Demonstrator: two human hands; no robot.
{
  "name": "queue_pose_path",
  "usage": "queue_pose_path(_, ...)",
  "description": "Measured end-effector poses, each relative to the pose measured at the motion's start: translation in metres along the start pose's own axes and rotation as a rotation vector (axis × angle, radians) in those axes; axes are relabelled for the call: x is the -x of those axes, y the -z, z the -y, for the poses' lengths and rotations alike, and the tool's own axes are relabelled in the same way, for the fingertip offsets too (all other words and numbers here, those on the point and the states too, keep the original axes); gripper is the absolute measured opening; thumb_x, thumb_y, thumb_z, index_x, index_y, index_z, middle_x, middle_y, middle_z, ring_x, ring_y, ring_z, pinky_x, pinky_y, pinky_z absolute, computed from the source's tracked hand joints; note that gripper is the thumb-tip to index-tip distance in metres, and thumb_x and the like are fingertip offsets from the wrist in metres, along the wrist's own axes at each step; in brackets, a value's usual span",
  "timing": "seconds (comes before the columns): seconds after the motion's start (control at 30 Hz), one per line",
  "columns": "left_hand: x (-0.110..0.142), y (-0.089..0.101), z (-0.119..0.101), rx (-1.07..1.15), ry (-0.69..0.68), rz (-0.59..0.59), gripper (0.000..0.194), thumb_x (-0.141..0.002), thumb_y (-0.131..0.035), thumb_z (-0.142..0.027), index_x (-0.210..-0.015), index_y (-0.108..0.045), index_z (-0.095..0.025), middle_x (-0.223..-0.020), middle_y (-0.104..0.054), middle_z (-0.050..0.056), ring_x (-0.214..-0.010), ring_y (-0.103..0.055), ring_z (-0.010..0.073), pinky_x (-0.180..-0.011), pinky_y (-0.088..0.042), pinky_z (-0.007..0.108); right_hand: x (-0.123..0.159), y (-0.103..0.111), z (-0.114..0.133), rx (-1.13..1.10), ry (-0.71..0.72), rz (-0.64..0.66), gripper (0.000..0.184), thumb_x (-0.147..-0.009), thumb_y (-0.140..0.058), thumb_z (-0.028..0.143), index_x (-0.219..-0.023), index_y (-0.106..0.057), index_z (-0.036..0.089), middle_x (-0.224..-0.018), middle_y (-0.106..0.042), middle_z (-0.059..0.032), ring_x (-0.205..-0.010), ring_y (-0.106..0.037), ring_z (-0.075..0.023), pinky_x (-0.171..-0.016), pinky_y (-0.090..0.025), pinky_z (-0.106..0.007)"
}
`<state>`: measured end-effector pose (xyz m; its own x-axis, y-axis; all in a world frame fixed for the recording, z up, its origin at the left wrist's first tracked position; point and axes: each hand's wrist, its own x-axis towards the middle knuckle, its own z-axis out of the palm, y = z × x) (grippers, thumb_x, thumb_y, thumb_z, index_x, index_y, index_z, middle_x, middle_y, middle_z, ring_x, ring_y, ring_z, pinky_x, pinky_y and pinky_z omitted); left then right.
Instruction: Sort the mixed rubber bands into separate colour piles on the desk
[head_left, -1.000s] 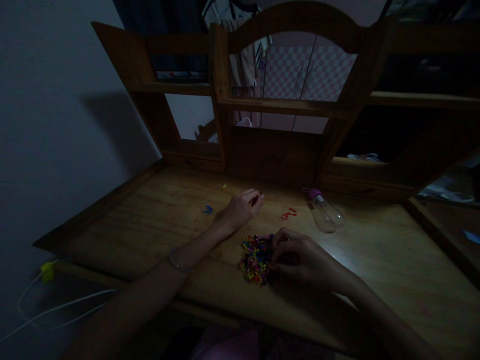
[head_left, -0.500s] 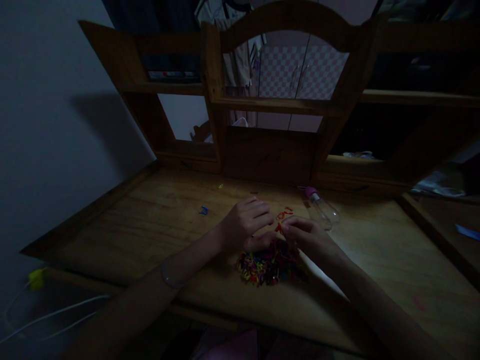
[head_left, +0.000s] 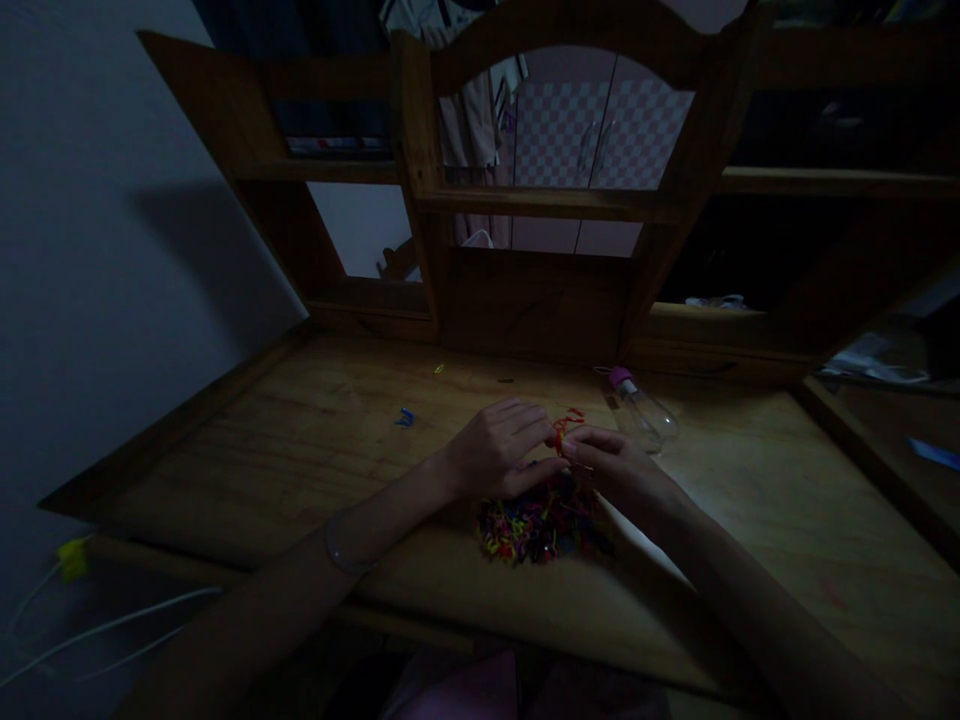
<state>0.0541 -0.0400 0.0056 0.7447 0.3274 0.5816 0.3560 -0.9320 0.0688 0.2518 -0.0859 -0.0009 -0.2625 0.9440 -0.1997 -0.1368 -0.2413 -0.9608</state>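
A pile of small, multicoloured rubber bands (head_left: pixel 536 525) lies on the wooden desk (head_left: pixel 337 410) under my hands. My right hand (head_left: pixel 619 465) pinches a red rubber band (head_left: pixel 559 432) between thumb and fingertips, just above the pile. My left hand (head_left: pixel 506 450) reaches in from the left, fingers bent and thumb stretched out apart from them. Its fingertips are at the red band; whether they grip it I cannot tell. More red bands (head_left: pixel 574 414) lie just beyond my hands.
A clear bulb-shaped bottle (head_left: pixel 651 418) with a pink cap lies behind my right hand. Blue bands (head_left: pixel 405 417) and a yellow band (head_left: pixel 439 369) lie farther left. A wooden shelf unit (head_left: pixel 536 305) rises at the desk's back, and a wall (head_left: pixel 135 300) borders the left.
My left hand has moved right, so its fingertips and thumb are now close against my right hand's pinch. The right hand still holds the red band. The view has shifted slightly.
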Motion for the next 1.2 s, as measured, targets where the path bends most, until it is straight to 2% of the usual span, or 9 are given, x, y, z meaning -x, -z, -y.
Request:
queue_pose_path(0.2,0.0,-0.001,0.0,-0.001,-0.006,-0.046,0.024,-0.09,-0.052,-0.037,-0.098,-0.055,-0.015,-0.092,-0.065,0.009,-0.088,-0.06,0.0203,-0.079,-0.048,0.035,-0.006,0.005,-0.009,0.027,0.007,-0.013,0.021,-0.071,-0.075,0.038,-0.08,-0.067,0.02,-0.068,-0.054,0.0008,-0.058,-0.042,-0.0105,-0.052,-0.033,-0.026)
queue_pose_path(0.43,-0.001,-0.001,0.001,0.004,-0.018,-0.061,0.014,-0.093,-0.048,-0.025,-0.092,-0.057,-0.014,-0.086,-0.063,0.007,-0.083,-0.06,0.0175,-0.076,-0.05,0.032,0.003,0.0,0.005,0.028,0.019,-0.027,0.022,-0.071,-0.076,0.036,-0.077,-0.069,0.016,-0.066,-0.052,0.0014,-0.059,-0.041,-0.0096,-0.055,-0.031,-0.026)
queue_pose_path(0.6,-0.001,-0.003,0.003,0.024,0.025,-0.076,0.013,-0.093,-0.047,-0.021,-0.092,-0.058,-0.014,-0.084,-0.062,0.006,-0.079,-0.057,0.0161,-0.072,-0.049,0.03,-0.003,0.013,0.007,0.059,0.109,-0.065,0.023,-0.072,-0.074,0.038,-0.078,-0.068,0.017,-0.067,-0.054,0.0009,-0.057,-0.043,-0.0094,-0.054,-0.033,-0.026)
queue_pose_path(0.7,0.0,-0.004,0.005,0.005,0.053,-0.102,0.012,-0.093,-0.048,-0.022,-0.09,-0.057,-0.014,-0.082,-0.06,0.006,-0.079,-0.056,0.0159,-0.072,-0.049,0.03,-0.007,0.029,0.011,0.217,0.235,-0.186,0.025,-0.077,-0.069,0.041,-0.084,-0.067,0.017,-0.064,-0.054,0.0006,-0.057,-0.046,-0.0105,-0.053,-0.036,-0.025)
queue_pose_path(0.8,0.0,-0.005,0.007,0.01,0.083,-0.122,0.012,-0.093,-0.048,-0.022,-0.09,-0.057,-0.014,-0.083,-0.06,0.006,-0.08,-0.056,0.0158,-0.074,-0.049,0.03,-0.01,0.041,0.013,0.581,0.397,-0.317,0.025,-0.08,-0.066,0.041,-0.084,-0.067,0.016,-0.075,-0.062,-0.0042,-0.063,-0.054,-0.0135,-0.057,-0.041,-0.026)
queue_pose_path(0.9,-0.001,-0.005,0.009,0.031,0.128,-0.134,0.013,-0.094,-0.046,-0.021,-0.095,-0.057,-0.014,-0.088,-0.06,0.007,-0.084,-0.057,0.016,-0.077,-0.049,0.031,-0.014,0.044,0.007,0.875,0.513,-0.337,0.018,-0.082,-0.062,0.035,-0.082,-0.066,0.017,-0.082,-0.067,-0.0062,-0.068,-0.059,-0.0155,-0.06,-0.044,-0.027)
queue_pose_path(1.03,-0.001,-0.01,0.016,0.123,0.203,-0.117,0.017,-0.096,-0.043,-0.021,-0.101,-0.058,-0.015,-0.096,-0.06,0.007,-0.089,-0.058,0.0162,-0.08,-0.048,0.031,-0.017,0.043,-0.001,0.974,0.531,-0.29,0.011,-0.085,-0.057,0.026,-0.082,-0.064,0.018,-0.077,-0.067,-0.0038,-0.066,-0.061,-0.0149,-0.061,-0.046,-0.026)
queue_pose_path(1.2,0.005,-0.024,0.027,0.222,0.228,0.023,0.016,-0.094,-0.047,-0.018,-0.105,-0.059,-0.015,-0.098,-0.063,0.006,-0.095,-0.058,0.0165,-0.085,-0.047,0.03,-0.018,0.055,0.003,1.008,0.54,-0.397,0.011,-0.084,-0.055,0.024,-0.085,-0.065,0.018,-0.084,-0.068,-0.0056,-0.067,-0.063,-0.0154,-0.061,-0.047,-0.025)
